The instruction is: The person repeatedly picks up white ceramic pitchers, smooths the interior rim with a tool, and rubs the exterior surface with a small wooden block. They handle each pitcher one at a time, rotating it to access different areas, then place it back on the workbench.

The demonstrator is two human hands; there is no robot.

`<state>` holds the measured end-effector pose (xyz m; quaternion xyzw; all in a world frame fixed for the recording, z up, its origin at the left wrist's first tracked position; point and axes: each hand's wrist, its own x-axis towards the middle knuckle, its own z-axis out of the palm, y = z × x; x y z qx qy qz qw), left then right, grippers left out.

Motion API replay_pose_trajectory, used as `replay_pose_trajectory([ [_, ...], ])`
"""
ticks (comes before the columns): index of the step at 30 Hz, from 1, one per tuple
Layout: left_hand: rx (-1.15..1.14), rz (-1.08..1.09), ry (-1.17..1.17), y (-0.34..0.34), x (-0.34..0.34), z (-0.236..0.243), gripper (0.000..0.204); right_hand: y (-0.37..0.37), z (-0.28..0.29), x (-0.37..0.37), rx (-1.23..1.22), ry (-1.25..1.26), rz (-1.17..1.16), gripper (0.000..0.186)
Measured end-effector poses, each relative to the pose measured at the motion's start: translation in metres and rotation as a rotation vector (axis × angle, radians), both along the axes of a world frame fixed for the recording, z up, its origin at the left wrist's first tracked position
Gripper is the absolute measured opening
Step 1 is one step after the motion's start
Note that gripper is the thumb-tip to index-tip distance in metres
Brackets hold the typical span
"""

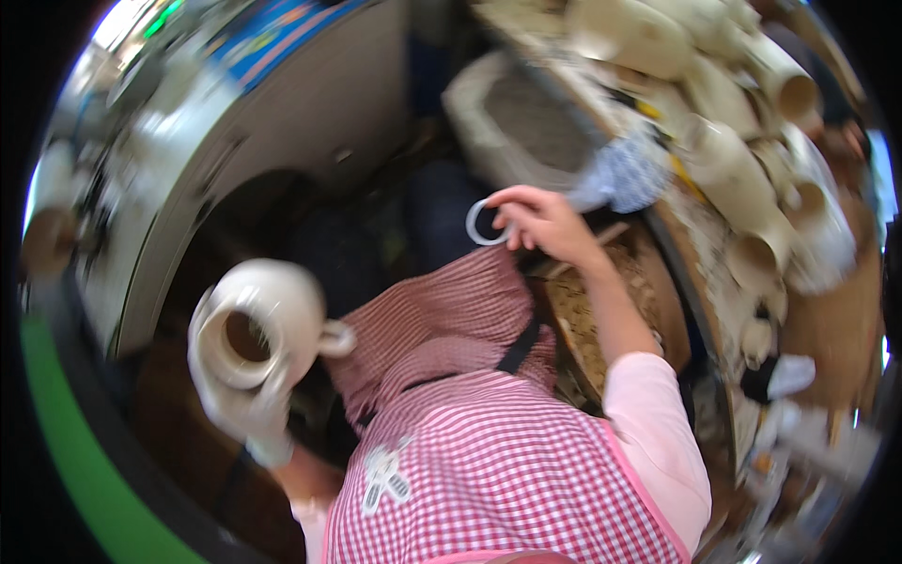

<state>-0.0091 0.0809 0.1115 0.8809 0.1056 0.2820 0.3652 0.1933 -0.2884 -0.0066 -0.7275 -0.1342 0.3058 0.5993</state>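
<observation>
Pot (287,296), cream and glossy, is held at the near left, in front of the body and off to its left side; its round mouth is turned up toward the viewer, and a small loop or lug is seen on its right side. The pot is gripped by the left hand (261,406), which is covered in white and laid against the pot's near side; exact finger placement is blurred and cannot be told. A white ring (472,222) is pinched in the fingers of the bare right hand (550,224), near the middle of the scene, well apart from the pot. A red-and-white checked apron (489,461) is worn, its lower part spread between the two hands. Beyond the right hand, a pale basin (467,108) is noted, with a blue-and-white cloth (631,176) just beside it to the right. Pale jars (728,179) are grouped on the table (691,226) at the far right; whether all are upright cannot be told. A grey cabinet (310,113) is placed at the far left, topped by a blue sheet (272,39). A green strip (70,437) is seen at the near left edge.
</observation>
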Motion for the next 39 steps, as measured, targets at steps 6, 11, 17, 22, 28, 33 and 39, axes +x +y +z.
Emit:
replay_pose_trajectory([
  [6, 0.324, -0.054, -0.132, -0.005, -0.004, -0.005, 0.089, 0.065, 0.052, -0.042, -0.375, -0.476, -0.109, 0.017],
  [11, 0.356, -0.077, -0.137, -0.010, -0.009, -0.005, 0.082, 0.107, 0.102, -0.079, 0.109, -0.854, 0.042, 0.023],
  [17, 0.396, -0.083, -0.183, -0.013, -0.006, -0.008, 0.081, 0.162, 0.137, -0.106, 0.287, -0.348, 0.341, 0.043],
  [22, 0.353, -0.132, -0.138, -0.018, -0.006, -0.010, 0.079, 0.173, 0.134, -0.104, 0.100, -0.938, 0.467, 0.039],
  [28, 0.353, -0.147, -0.124, -0.018, 0.000, -0.011, 0.082, 0.190, 0.126, -0.111, -0.098, -1.278, 0.417, 0.033],
  [33, 0.370, -0.184, -0.081, -0.017, 0.001, -0.010, 0.084, 0.187, 0.143, -0.080, -0.152, -1.127, 0.784, 0.029],
  [39, 0.375, -0.283, -0.044, -0.018, 0.014, -0.009, 0.088, 0.169, 0.140, -0.060, -0.045, -0.817, 0.898, 0.020],
])
